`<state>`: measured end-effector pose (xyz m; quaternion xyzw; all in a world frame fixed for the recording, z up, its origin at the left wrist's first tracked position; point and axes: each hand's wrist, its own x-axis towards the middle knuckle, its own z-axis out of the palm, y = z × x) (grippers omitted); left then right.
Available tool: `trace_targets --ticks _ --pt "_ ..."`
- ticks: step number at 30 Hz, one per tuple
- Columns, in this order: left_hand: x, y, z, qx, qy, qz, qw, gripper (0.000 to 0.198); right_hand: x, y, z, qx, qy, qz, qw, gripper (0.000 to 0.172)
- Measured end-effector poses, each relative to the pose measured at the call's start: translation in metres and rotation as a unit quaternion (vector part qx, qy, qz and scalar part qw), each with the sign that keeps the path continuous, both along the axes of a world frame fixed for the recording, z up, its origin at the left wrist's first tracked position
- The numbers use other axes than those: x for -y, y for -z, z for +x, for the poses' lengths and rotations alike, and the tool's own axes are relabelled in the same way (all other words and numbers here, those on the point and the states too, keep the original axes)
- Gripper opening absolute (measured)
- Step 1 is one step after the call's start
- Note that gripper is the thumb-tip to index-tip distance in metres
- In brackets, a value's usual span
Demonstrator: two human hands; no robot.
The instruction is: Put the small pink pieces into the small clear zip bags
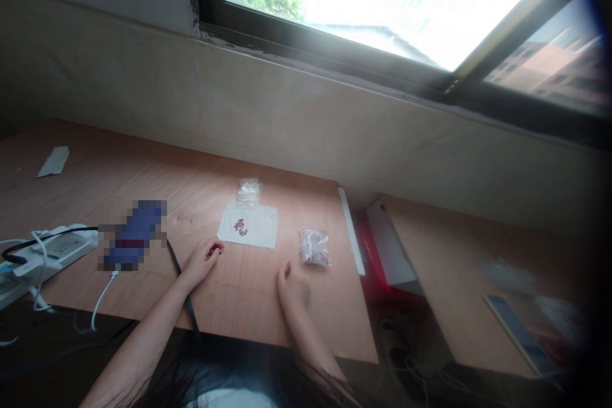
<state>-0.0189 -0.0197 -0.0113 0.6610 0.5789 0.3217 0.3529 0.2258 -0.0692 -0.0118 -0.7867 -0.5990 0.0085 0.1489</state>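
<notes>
A white cloth or sheet (262,227) lies flat on the wooden table, with several small red and green pieces (240,227) clustered on it. My left hand (201,262) rests on the table by the sheet's near left corner, fingers curled in; what they hold, if anything, is too small to make out. To the right, my right hand (293,287) is closed with its fingers tucked under, so its inside is hidden. Just beyond it lies a clear plastic bag (314,247) with unclear contents. Clear plastic packaging (249,191) touches the sheet's far edge.
A blurred-out blue device (136,233) with a white cable lies left, beside a white power strip (60,248) and tangled cords. A black cable (190,312) crosses near my left forearm. Across a gap at right stands another table (459,280). Wall and window rise behind.
</notes>
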Motion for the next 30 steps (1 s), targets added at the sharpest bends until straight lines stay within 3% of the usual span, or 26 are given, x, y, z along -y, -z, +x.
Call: trace_targets --ticks 5,10,14,19,22,26,30 --pt "0.000 -0.001 0.001 -0.005 0.005 0.000 1.000 0.018 -0.001 -0.002 0.000 -0.014 -0.004 0.002 1.000 0.029" --pt "-0.001 0.010 0.001 -0.008 -0.001 0.025 1.000 0.017 0.000 -0.002 0.000 -0.041 0.006 -0.007 0.999 0.026" --pt "-0.003 0.015 0.001 -0.007 -0.010 0.036 0.999 0.016 -0.016 -0.012 -0.006 -0.120 0.039 -0.028 0.992 0.025" --pt "-0.001 0.013 0.003 -0.017 -0.020 0.042 0.999 0.016 -0.086 -0.041 -0.040 -0.201 -0.078 0.017 0.976 0.019" --pt "0.000 0.011 0.005 -0.021 -0.022 0.040 0.999 0.017 -0.139 -0.051 -0.069 -0.158 -0.137 0.032 0.977 0.038" --pt "-0.001 0.010 0.007 -0.031 -0.022 0.043 0.998 0.018 -0.190 -0.042 -0.095 -0.096 -0.217 0.004 0.971 0.050" --pt "-0.003 0.009 0.008 -0.046 -0.012 0.047 0.998 0.017 -0.210 -0.026 -0.091 -0.098 -0.231 -0.018 0.968 0.030"
